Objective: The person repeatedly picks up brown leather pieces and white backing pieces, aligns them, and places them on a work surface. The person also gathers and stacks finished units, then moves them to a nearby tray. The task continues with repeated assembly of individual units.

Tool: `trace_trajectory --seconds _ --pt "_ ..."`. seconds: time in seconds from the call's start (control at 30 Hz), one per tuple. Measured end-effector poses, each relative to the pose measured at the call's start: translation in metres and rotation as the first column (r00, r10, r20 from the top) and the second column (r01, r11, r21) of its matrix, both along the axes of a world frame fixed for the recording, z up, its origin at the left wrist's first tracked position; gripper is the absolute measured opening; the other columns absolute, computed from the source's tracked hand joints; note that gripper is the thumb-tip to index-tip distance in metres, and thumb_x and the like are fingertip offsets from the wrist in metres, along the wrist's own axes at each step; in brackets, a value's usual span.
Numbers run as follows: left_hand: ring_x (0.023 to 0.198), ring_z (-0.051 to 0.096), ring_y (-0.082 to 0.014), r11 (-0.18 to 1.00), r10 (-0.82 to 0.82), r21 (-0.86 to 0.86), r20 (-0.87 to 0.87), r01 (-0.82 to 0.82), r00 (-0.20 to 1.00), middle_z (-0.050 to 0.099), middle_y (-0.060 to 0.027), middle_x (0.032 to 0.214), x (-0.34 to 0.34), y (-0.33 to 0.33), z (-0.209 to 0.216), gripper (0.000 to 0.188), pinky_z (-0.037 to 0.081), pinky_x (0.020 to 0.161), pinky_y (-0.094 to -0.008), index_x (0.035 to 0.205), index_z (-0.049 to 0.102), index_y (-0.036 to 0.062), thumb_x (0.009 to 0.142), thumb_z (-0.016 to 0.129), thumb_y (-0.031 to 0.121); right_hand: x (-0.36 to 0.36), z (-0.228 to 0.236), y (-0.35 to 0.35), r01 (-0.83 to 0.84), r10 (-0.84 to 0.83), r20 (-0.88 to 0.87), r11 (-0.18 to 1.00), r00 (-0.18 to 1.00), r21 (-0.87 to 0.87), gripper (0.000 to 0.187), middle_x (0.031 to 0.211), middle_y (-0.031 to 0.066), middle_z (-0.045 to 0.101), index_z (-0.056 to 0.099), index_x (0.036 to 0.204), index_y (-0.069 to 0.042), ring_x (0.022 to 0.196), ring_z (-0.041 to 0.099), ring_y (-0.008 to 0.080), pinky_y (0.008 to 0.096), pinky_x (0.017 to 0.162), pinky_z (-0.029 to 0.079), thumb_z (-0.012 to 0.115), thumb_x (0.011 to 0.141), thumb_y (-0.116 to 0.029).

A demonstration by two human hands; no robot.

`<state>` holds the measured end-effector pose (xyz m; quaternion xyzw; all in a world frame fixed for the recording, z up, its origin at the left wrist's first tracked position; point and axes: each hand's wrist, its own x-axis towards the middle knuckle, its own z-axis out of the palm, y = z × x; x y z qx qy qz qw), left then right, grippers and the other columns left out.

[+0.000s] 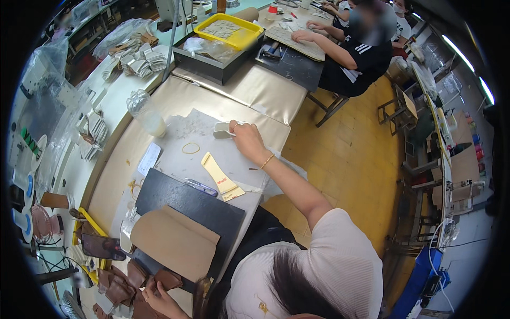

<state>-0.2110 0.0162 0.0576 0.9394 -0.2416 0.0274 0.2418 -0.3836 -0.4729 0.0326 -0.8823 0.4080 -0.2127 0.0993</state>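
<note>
My right hand reaches forward over the table, its fingers closed on a small whitish-grey piece, perhaps a little stack. Low in the view, my left hand has its fingers bent together at the edge of a brown leather piece. More brown leather pieces lie heaped beside it. Between my hands, a curled tan sheet rests on a black board. A cream strip and a purple pen lie next to that board.
A clear plastic bottle stands left of my right hand, with a rubber band nearby. Farther off, a black tray bears a yellow tray. A phone lies at lower left. A co-worker sits ahead.
</note>
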Motion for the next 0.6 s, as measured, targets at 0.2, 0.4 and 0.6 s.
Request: trace_trajectory --seconds 0.2,0.4,0.6 --pt "0.079 0.055 -0.0295 0.980 0.024 -0.188 -0.189 -0.060 0.982 0.054 -0.0129 0.086 0.003 0.004 0.005 0.015 0.044 0.068 -0.0362 0.085 0.058 -0.0024 0.079 0.068 0.007 -0.005 0.008 -0.003 -0.051 0.023 0.097 0.955 0.995 0.292 0.016 0.079 0.0154 0.065 0.058 0.087 -0.004 0.079 0.064 0.0319 0.0414 0.074 0.048 0.066 0.077 -0.012" --pt "0.088 0.055 -0.0308 1.000 -0.018 -0.007 -0.057 0.017 0.998 0.054 -0.0141 0.087 -0.005 -0.010 0.015 0.013 0.042 0.078 -0.0399 0.080 0.055 -0.0016 0.074 0.066 0.000 -0.010 0.017 -0.011 -0.106 0.090 0.057 0.874 0.994 0.473 0.025 0.083 0.0173 0.067 0.063 0.094 -0.002 0.080 0.066 0.0303 0.0369 0.074 0.050 0.070 0.076 -0.018" --pt "0.102 0.057 -0.0261 0.991 0.019 -0.108 -0.441 -0.074 0.897 0.061 -0.0148 0.099 -0.007 -0.002 0.030 0.014 0.044 0.084 -0.0331 0.078 0.058 -0.0009 0.069 0.070 0.000 -0.011 0.024 -0.015 -0.171 0.081 0.152 0.587 0.985 0.791 0.027 0.079 0.0104 0.066 0.061 0.095 0.002 0.061 0.068 0.0146 0.0252 0.047 0.048 0.073 0.077 -0.014"
